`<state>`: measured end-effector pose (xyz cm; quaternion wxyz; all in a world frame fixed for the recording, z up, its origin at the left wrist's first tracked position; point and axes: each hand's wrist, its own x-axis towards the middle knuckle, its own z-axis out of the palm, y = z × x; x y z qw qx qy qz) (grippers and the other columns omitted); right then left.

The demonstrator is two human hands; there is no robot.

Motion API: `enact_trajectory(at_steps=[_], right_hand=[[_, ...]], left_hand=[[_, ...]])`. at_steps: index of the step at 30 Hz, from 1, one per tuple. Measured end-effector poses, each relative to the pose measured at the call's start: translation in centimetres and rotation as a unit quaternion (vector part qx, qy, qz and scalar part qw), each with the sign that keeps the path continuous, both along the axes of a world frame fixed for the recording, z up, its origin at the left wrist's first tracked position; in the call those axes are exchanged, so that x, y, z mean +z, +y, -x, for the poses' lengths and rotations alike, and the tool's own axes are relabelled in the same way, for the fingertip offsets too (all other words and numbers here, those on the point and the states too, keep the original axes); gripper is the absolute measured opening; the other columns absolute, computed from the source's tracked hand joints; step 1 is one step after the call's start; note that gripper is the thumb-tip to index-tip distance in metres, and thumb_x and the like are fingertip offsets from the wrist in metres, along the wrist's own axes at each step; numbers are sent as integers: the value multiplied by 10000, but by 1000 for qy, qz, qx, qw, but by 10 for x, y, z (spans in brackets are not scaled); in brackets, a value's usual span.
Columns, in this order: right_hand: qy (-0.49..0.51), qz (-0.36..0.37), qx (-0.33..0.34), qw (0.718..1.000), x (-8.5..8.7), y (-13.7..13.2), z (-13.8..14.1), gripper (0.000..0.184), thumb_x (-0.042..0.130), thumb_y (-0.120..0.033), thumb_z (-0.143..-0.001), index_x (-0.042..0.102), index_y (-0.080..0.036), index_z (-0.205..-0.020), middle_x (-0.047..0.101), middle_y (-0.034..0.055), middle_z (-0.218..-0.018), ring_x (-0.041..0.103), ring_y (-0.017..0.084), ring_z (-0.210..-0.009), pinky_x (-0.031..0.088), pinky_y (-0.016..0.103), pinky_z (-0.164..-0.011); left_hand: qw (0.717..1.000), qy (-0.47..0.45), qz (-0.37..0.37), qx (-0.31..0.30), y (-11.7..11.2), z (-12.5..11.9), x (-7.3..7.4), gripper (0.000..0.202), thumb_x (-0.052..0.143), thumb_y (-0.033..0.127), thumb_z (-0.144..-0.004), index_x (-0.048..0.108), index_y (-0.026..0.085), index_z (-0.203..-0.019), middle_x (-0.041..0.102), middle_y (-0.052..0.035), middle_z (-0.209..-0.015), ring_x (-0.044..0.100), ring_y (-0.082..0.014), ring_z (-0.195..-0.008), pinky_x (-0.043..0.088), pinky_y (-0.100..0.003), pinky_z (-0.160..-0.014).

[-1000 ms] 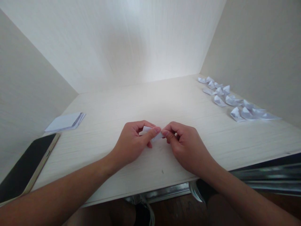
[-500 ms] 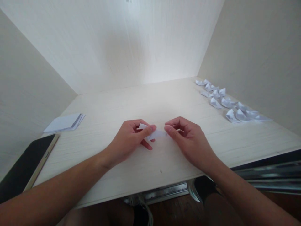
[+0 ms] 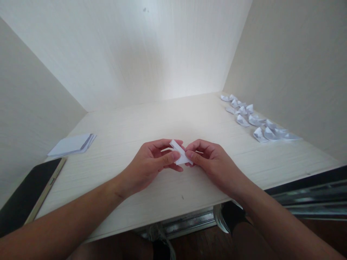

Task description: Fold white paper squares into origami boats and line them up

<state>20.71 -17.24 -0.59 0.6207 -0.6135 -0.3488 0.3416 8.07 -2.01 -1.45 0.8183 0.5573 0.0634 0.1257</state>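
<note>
A small folded piece of white paper is held above the table between both hands. My left hand pinches its left side, thumb on top and fingers behind. My right hand grips its lower right corner between thumb and forefinger. A narrow flap of the paper points up to the left, past my left thumb. The parts under my fingertips are hidden.
Several folded paper boats stand in rows along the right wall. On the left lies a stack of white paper sheets, with a dark device with a tan edge nearer me. The pale table ends at its front edge.
My right hand has come closer to my left. The paper has turned in my fingers and now lies at a slant. The view has shifted slightly.
</note>
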Motion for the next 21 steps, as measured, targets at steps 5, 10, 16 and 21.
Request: enact_trajectory(at_steps=[5, 10, 16, 21], right_hand=[[-44, -11, 16, 999, 0, 6, 4, 178, 704, -367, -857, 722, -200, -801, 727, 14, -822, 632, 160, -783, 484, 299, -743], [-52, -9, -39, 998, -4, 11, 4, 182, 790, -376, -782, 743, -208, -831, 723, 0, -776, 620, 155, -713, 468, 306, -685], [23, -62, -36, 997, -8, 20, 5, 229, 899, -332, -680, 742, -229, -812, 759, -12, -806, 680, 159, -783, 513, 304, -760], [26, -70, -37, 997, -10, 25, 5, 199, 882, -341, -723, 758, -230, -832, 786, -2, -833, 707, 165, -803, 527, 315, -793]], left_hand=[[999, -7, -37, 22, 0, 2, -2, 146, 818, 188, -837, 808, 218, -980, 729, -14, -853, 685, -131, -809, 649, -250, -685], [999, -7, -39, 37, 1, 2, -4, 164, 860, 204, -790, 804, 208, -944, 715, -7, -812, 678, -130, -800, 648, -240, -655], [992, 10, -81, 94, 3, 0, -6, 220, 894, 185, -727, 807, 205, -928, 739, -14, -840, 688, -129, -762, 640, -214, -594], [982, -23, -132, 134, 1, -2, -4, 244, 919, 158, -652, 828, 217, -870, 705, -12, -889, 685, -129, -729, 644, -221, -538]])
